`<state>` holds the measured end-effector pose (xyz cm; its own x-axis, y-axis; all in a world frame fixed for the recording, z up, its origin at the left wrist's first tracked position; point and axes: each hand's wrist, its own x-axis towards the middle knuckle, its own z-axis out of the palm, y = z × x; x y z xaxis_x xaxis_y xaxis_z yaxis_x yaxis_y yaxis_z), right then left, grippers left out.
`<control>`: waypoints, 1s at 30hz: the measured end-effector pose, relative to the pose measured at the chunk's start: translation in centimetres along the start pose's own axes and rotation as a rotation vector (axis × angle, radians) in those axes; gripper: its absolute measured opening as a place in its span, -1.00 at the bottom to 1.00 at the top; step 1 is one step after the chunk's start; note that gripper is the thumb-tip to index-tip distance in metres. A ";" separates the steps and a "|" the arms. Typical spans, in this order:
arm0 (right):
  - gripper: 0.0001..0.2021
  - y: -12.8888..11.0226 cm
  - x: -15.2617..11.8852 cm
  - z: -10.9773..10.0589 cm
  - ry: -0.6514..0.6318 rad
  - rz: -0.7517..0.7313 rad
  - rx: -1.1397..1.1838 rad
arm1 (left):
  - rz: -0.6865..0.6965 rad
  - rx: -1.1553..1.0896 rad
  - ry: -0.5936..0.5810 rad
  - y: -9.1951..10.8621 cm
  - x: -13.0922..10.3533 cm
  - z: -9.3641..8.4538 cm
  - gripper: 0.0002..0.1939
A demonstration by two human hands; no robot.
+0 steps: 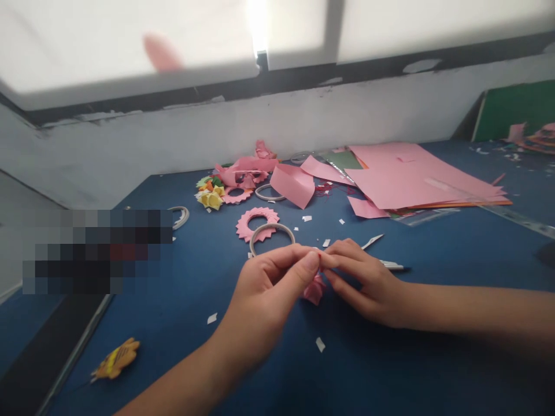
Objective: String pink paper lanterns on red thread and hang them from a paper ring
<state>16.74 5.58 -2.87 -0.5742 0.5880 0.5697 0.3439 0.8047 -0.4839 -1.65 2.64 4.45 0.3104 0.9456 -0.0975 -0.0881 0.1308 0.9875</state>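
My left hand (273,292) is closed, its thumb and forefinger pinched together over the table. Just below those fingertips hangs a small folded pink paper flower (314,290). A tiny red bit, perhaps thread, shows where the fingertips of both hands meet. My right hand (368,280) comes in from the right, its thumb and fingertips pressed together against the left ones; what they pinch is too small to make out. Behind my left hand lie a roll of tape (272,227) and a pink pleated paper ring (246,225).
Pink paper sheets (403,173) lie at the back right beside a clear ruler (511,216). An open craft knife or scissors (393,266) rests behind my right hand. Yellow paper flowers (211,198) sit at the back left, a tiger-striped charm (116,359) at front left. White scraps are scattered.
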 end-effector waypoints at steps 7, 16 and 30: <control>-0.80 0.2 -0.1 -0.1 -0.027 0.016 0.006 | -0.097 -0.162 -0.003 -0.2 0.1 -0.1 -0.92; -0.78 0.3 -0.3 0.0 -0.032 0.038 -0.004 | -0.196 -0.126 0.020 -0.2 0.5 -0.1 -0.75; -0.80 -1.7 0.5 -1.3 0.004 0.040 0.165 | -0.181 -0.201 0.015 -0.6 0.3 0.2 -0.79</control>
<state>16.85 4.67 -0.89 -0.5594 0.6198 0.5504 0.2394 0.7565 -0.6086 -1.32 2.77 3.86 0.3245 0.9055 -0.2736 -0.2195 0.3534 0.9094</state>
